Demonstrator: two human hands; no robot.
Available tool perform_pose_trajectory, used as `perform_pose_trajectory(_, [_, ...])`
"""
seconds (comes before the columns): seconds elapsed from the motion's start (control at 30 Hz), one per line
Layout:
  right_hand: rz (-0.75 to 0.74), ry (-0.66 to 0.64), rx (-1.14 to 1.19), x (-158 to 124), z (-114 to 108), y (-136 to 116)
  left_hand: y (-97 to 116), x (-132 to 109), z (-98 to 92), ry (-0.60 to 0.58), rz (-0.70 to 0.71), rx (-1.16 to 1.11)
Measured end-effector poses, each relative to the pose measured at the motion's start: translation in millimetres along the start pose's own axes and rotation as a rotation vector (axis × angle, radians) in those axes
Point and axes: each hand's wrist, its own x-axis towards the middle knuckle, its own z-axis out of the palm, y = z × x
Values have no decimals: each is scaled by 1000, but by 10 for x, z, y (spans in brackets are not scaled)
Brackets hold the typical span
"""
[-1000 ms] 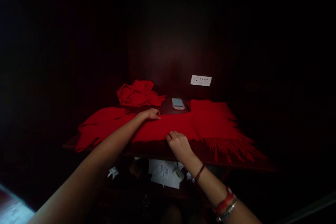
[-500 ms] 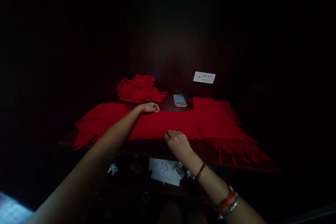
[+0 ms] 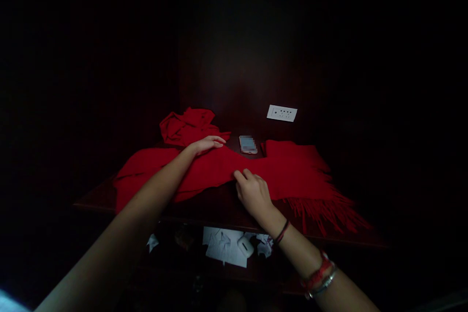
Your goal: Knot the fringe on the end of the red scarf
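A red fringed scarf (image 3: 292,175) lies across the dark tabletop, its tassels hanging toward the front on the right. My right hand (image 3: 254,192) pinches the scarf's near edge around the middle, where the cloth is drawn back and narrowed. On the far side, my left hand (image 3: 209,145) rests on the cloth with its fingers stretched out. Toward the left end, the scarf is loose and wrinkled, partly hidden under my left forearm.
Behind the scarf sit a crumpled red cloth (image 3: 190,126) and a phone (image 3: 248,144). A white socket plate (image 3: 282,113) is on the back wall. Under the tabletop, a shelf holds papers (image 3: 223,248) and a white rounded case (image 3: 245,246).
My right hand has moved away from me, pulling the scarf's near edge back. My left hand has shifted slightly farther back and its fingers have straightened. The view has tilted a little.
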Motion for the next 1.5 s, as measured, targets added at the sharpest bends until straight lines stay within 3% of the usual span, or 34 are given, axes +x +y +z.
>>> perform_pose_trajectory(0.13, [156, 90, 229, 28, -120, 251, 310, 143, 199, 31, -6, -91])
perform_pose_trajectory(0.27, [133, 179, 447, 37, -219, 617, 614, 356, 492, 3, -21, -76])
perform_pose_trajectory(0.4, [150, 154, 507, -29, -389, 1033, 840, 619, 850, -44, -4, -70])
perform_pose_trajectory(0.67, [201, 58, 232, -405, -579, 1773, 1096, 1101, 1627, -168, 9, -56])
perform_pose_trajectory(0.9, [241, -235, -201, -756, -400, 1986, 980, 1324, 2163, -231, 61, 199])
perform_pose_trajectory(1.07, [309, -312, -185, -825, -274, 2041, 768, 1432, 2315, -312, 158, 390])
perform_pose_trajectory(1.27, [333, -272, -66, -828, -221, 2128, 540, 1443, 2321, -319, 177, 494])
perform_pose_trajectory(1.5, [351, -188, -107, -878, -352, 2106, 718, 1471, 2353, -269, 286, 419])
